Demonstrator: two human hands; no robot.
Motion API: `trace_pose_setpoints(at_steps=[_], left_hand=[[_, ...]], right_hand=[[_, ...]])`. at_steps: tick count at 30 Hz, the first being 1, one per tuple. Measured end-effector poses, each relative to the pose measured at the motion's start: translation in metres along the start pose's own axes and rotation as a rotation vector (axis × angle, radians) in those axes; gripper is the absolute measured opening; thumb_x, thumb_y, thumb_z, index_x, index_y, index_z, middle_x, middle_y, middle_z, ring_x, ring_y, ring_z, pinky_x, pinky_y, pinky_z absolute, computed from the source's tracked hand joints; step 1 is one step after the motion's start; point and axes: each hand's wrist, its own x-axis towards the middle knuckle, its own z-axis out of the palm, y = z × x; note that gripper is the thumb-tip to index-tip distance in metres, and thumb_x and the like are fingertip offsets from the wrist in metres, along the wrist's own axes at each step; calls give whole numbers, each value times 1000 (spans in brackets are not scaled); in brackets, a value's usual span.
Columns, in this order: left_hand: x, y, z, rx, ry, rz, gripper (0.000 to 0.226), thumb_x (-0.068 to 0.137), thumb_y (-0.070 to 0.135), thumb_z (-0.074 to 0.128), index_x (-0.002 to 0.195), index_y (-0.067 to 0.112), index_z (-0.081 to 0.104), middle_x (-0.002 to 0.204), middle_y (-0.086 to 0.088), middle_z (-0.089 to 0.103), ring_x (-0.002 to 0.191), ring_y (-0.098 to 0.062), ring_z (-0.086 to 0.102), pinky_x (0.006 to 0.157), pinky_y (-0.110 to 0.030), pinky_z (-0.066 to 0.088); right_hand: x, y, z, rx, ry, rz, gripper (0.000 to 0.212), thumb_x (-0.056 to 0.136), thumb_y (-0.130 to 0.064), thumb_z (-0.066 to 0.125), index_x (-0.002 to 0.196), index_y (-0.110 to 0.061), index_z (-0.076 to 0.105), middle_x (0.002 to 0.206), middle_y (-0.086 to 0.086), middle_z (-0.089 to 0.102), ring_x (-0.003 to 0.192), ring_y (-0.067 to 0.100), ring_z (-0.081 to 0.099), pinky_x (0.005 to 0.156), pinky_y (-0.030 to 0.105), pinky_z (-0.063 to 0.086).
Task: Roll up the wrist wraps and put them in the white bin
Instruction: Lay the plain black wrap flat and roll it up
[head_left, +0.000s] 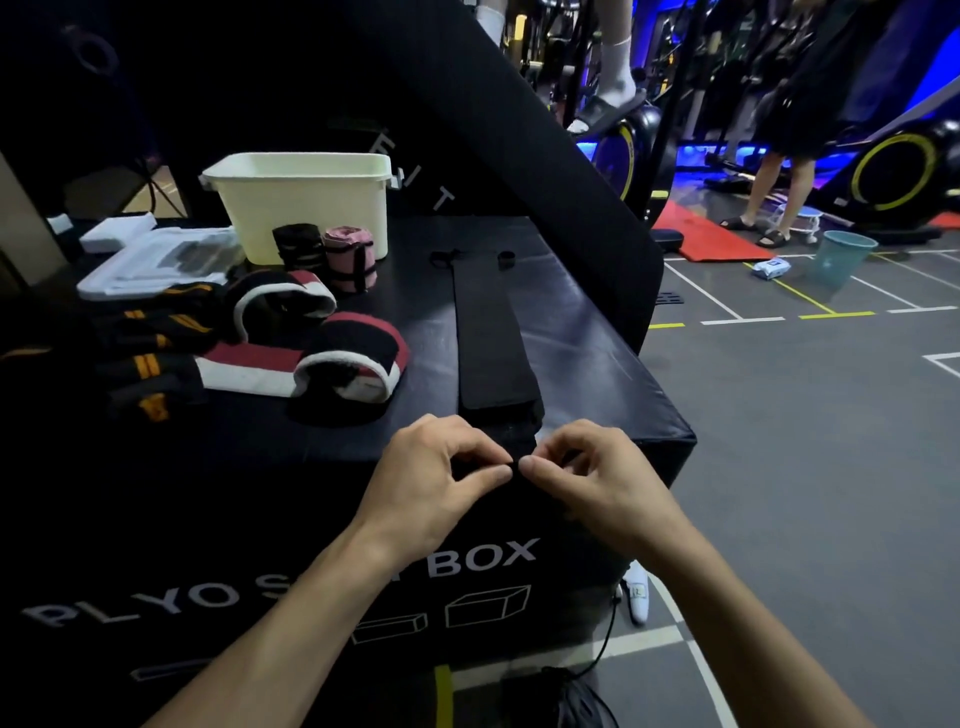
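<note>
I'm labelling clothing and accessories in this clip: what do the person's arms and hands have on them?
Nothing shows on them. Both forearms are bare from the bottom edge of the picture to the wrists, with no sleeves in view. The left hand and right hand wear no gloves, rings, watch or bands. The fingernails look short and unpainted.

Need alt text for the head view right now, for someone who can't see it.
Both hands, left hand and right hand, pinch the near end of a long black wrist wrap laid flat on a black plyo box. The white bin stands at the far side, two rolled wraps before it.
</note>
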Motion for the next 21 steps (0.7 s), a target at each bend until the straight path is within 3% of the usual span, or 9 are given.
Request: trace_pose_setpoints(at_steps=[5, 12, 21], left_hand=[[-6, 2, 4, 53, 8, 16, 13, 82, 31, 85, 94, 35, 81, 88, 20, 73, 90, -5, 61, 81, -24, 49], [-8, -1, 5, 56, -13, 97, 9, 86, 31, 81, 94, 34, 77, 90, 20, 71, 89, -7, 59, 81, -30, 50], [9, -2, -5, 56, -11, 160, 8, 88, 38, 74, 90, 32, 77, 89, 19, 69, 92, -8, 59, 84, -30, 49]], right_hand=[[-2, -1, 4, 116, -93, 121, 22, 89, -29, 77, 75, -15, 69, 60, -6, 62, 58, 9, 60, 54, 32, 58], [-8, 0, -6, 162, -170, 79, 8, 89, -26, 78, 85, -28, 71, 88, 5, 68, 70, 25, 73, 54, 37, 60], [-9, -3, -1, 219, -75, 43, 9, 91, -20, 77, 83, -16, 73, 78, 10, 70, 61, 23, 69, 51, 40, 60]])
